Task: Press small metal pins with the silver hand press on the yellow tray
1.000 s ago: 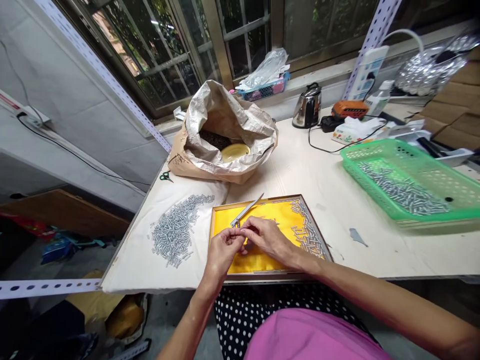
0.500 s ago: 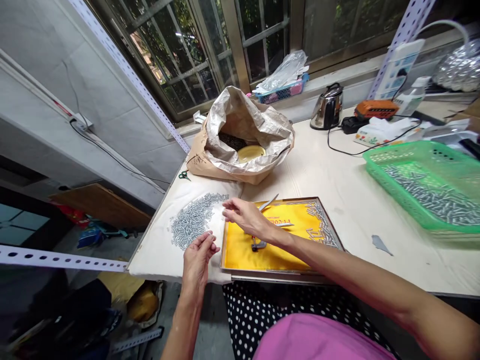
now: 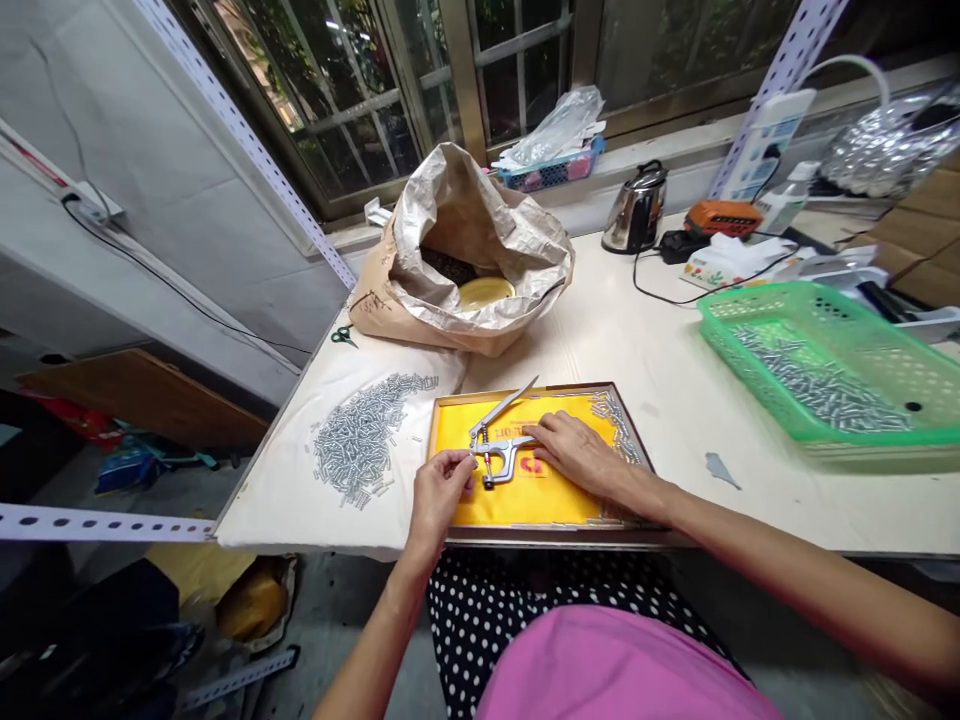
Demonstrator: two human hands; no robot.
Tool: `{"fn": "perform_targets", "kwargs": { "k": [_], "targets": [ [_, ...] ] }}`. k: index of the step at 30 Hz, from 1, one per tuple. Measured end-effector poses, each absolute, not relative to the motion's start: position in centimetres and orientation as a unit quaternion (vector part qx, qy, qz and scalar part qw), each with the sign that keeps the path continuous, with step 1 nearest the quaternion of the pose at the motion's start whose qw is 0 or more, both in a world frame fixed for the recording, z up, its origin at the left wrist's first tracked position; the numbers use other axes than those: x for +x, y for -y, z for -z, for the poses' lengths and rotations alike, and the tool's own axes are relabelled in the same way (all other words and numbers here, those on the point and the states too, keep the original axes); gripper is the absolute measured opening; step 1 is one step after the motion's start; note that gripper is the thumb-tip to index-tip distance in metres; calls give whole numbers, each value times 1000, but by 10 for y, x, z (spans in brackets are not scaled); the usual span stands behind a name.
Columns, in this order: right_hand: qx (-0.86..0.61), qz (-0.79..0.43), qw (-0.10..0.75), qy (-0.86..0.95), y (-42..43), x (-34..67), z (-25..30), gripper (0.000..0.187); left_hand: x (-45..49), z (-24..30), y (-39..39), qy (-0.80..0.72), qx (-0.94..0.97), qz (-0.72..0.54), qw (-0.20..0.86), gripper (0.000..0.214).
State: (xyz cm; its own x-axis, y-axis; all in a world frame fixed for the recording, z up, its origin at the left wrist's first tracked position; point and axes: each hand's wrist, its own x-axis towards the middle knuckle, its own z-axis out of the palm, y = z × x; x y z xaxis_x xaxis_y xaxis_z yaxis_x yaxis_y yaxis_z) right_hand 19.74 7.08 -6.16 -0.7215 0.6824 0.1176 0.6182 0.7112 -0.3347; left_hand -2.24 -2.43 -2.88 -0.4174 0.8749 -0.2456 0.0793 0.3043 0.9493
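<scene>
A pair of silver snap-fastener pliers (image 3: 507, 462) lies in a shallow tray (image 3: 634, 425) lined with yellow, its upper handle raised. My left hand (image 3: 442, 490) is closed in a pinch beside the pliers' jaw. Whatever sits between those fingertips is too small to make out. Over the tray's right half rests my right hand (image 3: 581, 452), fingers stretched out, their tips at the end of the lower handle. To the left, a pile of small metal pins or tubes (image 3: 356, 440) lies on white cloth. More such pieces (image 3: 616, 425) line the tray's right side.
Behind the tray stands an open paper sack (image 3: 442, 325) with a yellow dish (image 3: 486, 292) inside. A green basket (image 3: 817, 440) of metal pieces sits at right. Green-handled scissors (image 3: 343, 336), a kettle (image 3: 636, 210) and a grey scrap (image 3: 721, 470) are also on the table.
My left hand has moved right from beside the pile to the pliers' jaw. My right hand has drawn back right to the handle end, uncovering the pliers. The view has shifted slightly.
</scene>
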Motion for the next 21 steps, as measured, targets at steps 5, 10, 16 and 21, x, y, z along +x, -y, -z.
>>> {"fn": "perform_targets", "kwargs": {
  "k": [5, 10, 16, 21],
  "targets": [
    [-288, -80, 151, 942, -67, 175, 48, 23, -25, 41, 19, -706, 357, -482, 376, 46],
    [-300, -112, 81, 944, -67, 162, 36, 20, -24, 43, 32, -702, 333, -484, 403, 51],
    [-326, -191, 11, 926, -81, 170, 38, 22, -23, 45, 36, -684, 399, -452, 410, 44],
    [-305, -212, 0, 929, -84, 173, 43, 18, -23, 42, 34, -656, 553, -348, 378, 26]
  ]
}}
